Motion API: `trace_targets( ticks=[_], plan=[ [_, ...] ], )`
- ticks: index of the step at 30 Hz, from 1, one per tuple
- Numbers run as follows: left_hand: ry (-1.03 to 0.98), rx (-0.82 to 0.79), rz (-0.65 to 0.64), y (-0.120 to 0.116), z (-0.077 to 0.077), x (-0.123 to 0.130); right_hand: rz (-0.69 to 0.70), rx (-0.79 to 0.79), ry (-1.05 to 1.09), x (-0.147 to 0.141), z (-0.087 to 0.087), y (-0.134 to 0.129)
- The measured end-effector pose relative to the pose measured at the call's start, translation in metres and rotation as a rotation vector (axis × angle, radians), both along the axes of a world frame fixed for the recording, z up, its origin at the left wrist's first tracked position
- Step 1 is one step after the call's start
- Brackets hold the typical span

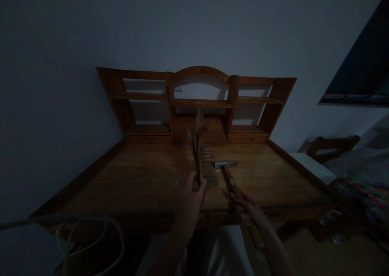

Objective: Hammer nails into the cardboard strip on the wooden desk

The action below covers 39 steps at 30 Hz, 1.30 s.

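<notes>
My left hand (192,187) pinches the lower edge of a thin brown sheet (197,146), which looks like torn cardboard and stands upright over the desk, edge-on to me. Several thin nail-like rods (208,155) jut from its right side. A hammer (230,180) with a metal head and a wooden handle is in my right hand (245,207), its fingers wrapped round the handle. The hammer head lies just right of the sheet. A small flat brown piece (212,182) rests on the desk beside my left fingers. Dim light hides finer detail.
The wooden desk (146,174) has a raised shelf unit (200,103) along its back edge. Pale cable loops (121,239) hang at the lower left. At the right are a white surface (313,165), a wooden chair (334,146) and clutter in plastic.
</notes>
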<state>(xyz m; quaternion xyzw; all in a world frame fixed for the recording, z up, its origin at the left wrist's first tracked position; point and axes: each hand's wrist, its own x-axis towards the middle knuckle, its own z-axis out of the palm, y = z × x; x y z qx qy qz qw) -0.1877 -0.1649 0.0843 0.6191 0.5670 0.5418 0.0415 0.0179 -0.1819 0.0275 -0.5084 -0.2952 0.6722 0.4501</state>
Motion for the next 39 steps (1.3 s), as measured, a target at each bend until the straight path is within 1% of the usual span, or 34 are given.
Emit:
trace_targets(
  ticks=[2, 6, 8, 12, 15, 20, 23, 26, 29, 33, 35, 37, 39],
  plan=[
    [-0.142, -0.057, -0.043, 0.0, 0.002, 0.003, 0.003, 0.003, -0.008, 0.0, -0.001, 0.0],
    [-0.494, -0.148, -0.244, 0.004, 0.002, 0.005, -0.031, 0.0, -0.032, 0.002, -0.006, 0.0],
    [-0.62, -0.178, -0.299, 0.006, 0.001, 0.005, -0.028, 0.017, -0.027, 0.003, -0.01, 0.001],
    [-0.807, -0.29, -0.332, 0.007, 0.0, 0.006, -0.011, 0.045, -0.024, 0.006, -0.018, 0.003],
    [-0.955, -0.372, -0.397, 0.009, 0.0, 0.008, 0.002, 0.057, -0.025, 0.007, -0.02, 0.004],
    [-1.184, -0.498, -0.514, 0.019, -0.006, 0.01, -0.007, 0.068, -0.017, 0.006, -0.017, 0.004],
    [-1.275, -0.585, -0.555, 0.022, -0.009, 0.011, -0.001, 0.051, -0.001, 0.005, -0.015, 0.003],
    [-1.266, -0.622, -0.563, 0.022, -0.012, 0.01, 0.003, 0.052, 0.016, 0.004, -0.012, 0.001],
    [-1.2, -0.591, -0.552, 0.027, -0.017, 0.002, 0.008, 0.054, 0.022, 0.001, -0.01, 0.001],
    [-1.123, -0.548, -0.499, 0.051, -0.026, -0.018, -0.006, 0.031, 0.02, 0.001, -0.01, 0.002],
    [-1.042, -0.543, -0.497, 0.065, -0.03, -0.027, -0.007, 0.021, 0.016, 0.002, -0.012, 0.004],
    [-0.933, -0.572, -0.518, 0.076, -0.036, -0.03, -0.014, 0.019, 0.016, 0.003, -0.015, 0.005],
    [-0.819, -0.624, -0.519, 0.082, -0.044, -0.029, -0.03, 0.022, 0.021, 0.002, -0.017, 0.005]
  ],
)
